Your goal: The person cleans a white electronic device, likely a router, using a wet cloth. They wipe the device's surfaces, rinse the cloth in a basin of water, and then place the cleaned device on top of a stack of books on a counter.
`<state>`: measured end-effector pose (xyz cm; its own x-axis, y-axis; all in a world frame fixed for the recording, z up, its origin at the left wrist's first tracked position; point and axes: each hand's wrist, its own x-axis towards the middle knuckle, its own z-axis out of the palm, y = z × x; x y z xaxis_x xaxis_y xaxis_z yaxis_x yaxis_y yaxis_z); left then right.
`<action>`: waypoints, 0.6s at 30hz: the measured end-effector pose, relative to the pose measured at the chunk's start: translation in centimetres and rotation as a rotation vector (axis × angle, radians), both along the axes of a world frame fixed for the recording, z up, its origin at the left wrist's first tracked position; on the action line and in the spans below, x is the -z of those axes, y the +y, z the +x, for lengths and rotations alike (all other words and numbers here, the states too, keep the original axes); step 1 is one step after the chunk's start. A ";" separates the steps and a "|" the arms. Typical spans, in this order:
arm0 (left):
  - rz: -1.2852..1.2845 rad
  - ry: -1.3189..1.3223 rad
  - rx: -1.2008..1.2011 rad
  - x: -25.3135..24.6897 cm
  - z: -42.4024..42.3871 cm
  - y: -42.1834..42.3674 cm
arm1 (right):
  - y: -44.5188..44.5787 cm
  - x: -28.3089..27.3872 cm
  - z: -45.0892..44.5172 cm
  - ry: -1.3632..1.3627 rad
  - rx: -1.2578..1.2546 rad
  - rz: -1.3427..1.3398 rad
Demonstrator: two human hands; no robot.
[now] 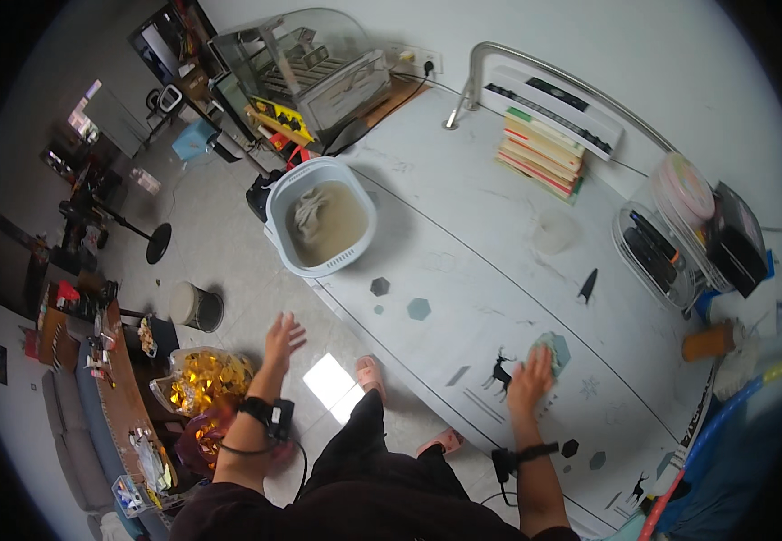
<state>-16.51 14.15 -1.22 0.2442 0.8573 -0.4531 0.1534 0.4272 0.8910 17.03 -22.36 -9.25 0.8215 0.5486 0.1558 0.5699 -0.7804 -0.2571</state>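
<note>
My right hand (531, 380) presses a pale green cloth (553, 346) flat against the white marble-patterned table (431, 237). The cloth lies partly over a printed hexagon, beside a black deer print (500, 372). Out over the floor, off the table's near edge, my left hand (284, 340) hangs in the air with its fingers spread and nothing in it. A light blue plastic basin (369, 233) stands at the table's left end. In it is cloudy brownish water (340, 220) with a grey-white cloth (309, 209) partly under the surface.
Toward the wall are a stack of papers or booklets (541, 157), a white power-strip-like device (553, 111) and a metal rail (580, 81). A wire basket (654, 257) with remotes and an orange-brown jar (707, 340) stand right. A glass display warmer (309, 67) is beyond the basin. Bags of gold foil (208, 379) sit on the floor.
</note>
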 end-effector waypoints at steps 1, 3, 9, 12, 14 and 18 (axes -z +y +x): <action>0.009 -0.013 -0.012 -0.4 0.1 2.9 | 3.8 -0.2 -0.4 -0.015 -0.046 0.068; 0.015 -0.017 0.013 -1.4 1.2 7.3 | 9.6 0.5 0.4 -0.090 -0.014 0.109; 0.002 -0.050 0.259 -2.3 5.7 16.4 | 27.0 2.4 7.4 -0.039 0.006 0.098; -0.015 -0.010 0.301 0.1 6.1 18.6 | 35.9 2.6 12.0 -0.053 -0.121 0.092; -0.100 -0.003 0.324 -0.2 6.4 19.5 | 41.0 2.2 14.4 -0.012 -0.187 0.072; -0.130 -0.069 0.329 1.5 6.1 20.2 | 45.0 1.4 15.6 0.077 -0.440 0.045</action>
<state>-10.42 34.31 -2.70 0.5313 0.6643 -0.5257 0.2429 0.4751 0.8458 32.66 22.61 -10.62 0.5216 0.8425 0.1351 0.8232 -0.4552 -0.3394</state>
